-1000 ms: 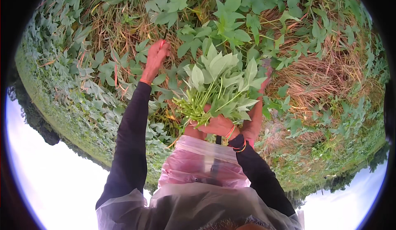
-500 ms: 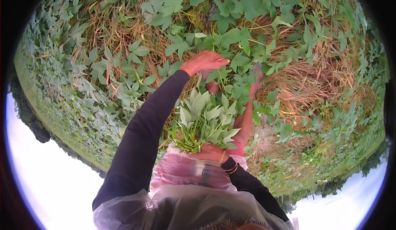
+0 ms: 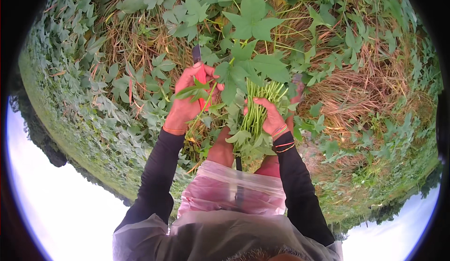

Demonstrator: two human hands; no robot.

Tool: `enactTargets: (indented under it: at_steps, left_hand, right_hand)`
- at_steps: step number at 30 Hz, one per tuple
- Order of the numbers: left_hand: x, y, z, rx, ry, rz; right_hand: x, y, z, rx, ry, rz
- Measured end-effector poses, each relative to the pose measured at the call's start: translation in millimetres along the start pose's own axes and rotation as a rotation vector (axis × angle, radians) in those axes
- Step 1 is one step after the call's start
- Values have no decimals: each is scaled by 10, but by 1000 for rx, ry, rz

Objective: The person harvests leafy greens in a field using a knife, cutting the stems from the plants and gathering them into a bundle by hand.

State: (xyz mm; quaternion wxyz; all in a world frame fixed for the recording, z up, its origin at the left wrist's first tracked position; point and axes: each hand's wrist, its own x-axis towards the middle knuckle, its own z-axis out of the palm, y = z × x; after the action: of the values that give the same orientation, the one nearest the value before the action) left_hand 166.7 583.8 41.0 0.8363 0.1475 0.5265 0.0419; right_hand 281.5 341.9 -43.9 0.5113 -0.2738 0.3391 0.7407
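Observation:
My left hand [image 3: 185, 105] is closed around the red handle of a knife [image 3: 201, 76], whose short dark blade points away from me. The same fingers also pinch a green leafy shoot [image 3: 207, 102], its stem running down past my wrist. Just right of that, my right hand [image 3: 272, 118] grips a thick bunch of leafy stems [image 3: 257, 107]. The bare stem ends point upward and the pale leaves hang down towards my knees. Broad lobed leaves [image 3: 253, 22] spread just beyond both hands, partly hiding the left fingertips.
Green vines [image 3: 126, 80] cover the ground all round, with dry brown straw [image 3: 347, 92] showing between them, mostly to the right. My bare legs [image 3: 220, 148] stand below the bunch. A translucent plastic cover [image 3: 211, 179] lies over my pinkish clothing.
The bunch has moved forward from my lap in my right hand and turned over, stems now up. My left hand has drawn back left, with the knife now showing and a shoot in its fingers.

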Motion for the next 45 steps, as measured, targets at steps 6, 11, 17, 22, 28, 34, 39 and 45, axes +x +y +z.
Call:
enactTargets:
  at_steps: [6, 11, 17, 22, 28, 34, 39, 45]
  left_hand:
    - [-413, 348, 177, 204, -49, 106]
    - [-356, 787, 623, 426, 23, 345]
    - [-553, 695, 950, 213, -155, 348]
    - [-816, -80, 638, -100, -84, 122]
    - [-868, -520, -91, -530, 120, 91]
    - [-561, -435, -523, -628, 109, 99]
    - [-474, -474, -685, -527, 178, 26]
    - [-461, -360, -386, 168, 446, -122]
  right_hand:
    - [242, -104, -74, -124, 132, -189]
    - [46, 58, -136, -254, 111, -298]
    - [13, -150, 144, 100, -77, -237]
    - [616, -240, 309, 593, -277, -343]
    - [971, -295, 574, 654, -381, -537]
    - [848, -192, 344, 709, -303, -477]
    - [775, -232, 284, 579, -333, -508]
    - [603, -354, -164, 559, -448, -560]
